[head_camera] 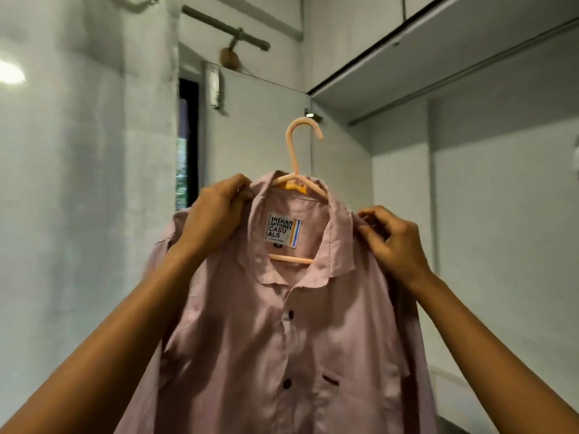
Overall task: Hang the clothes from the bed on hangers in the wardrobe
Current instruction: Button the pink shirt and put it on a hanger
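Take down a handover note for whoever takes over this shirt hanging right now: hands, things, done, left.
Left hand pinches the pink shirt at its shoulder beside the collar; right hand pinches the other shoulder.
The shirt sits on the peach hanger, held up before the open wardrobe; the hook is free in the air.
Done: shirt on hanger.
Left: hook it on the rail under the shelf. The bed is out of view, so other clothes are unknown.
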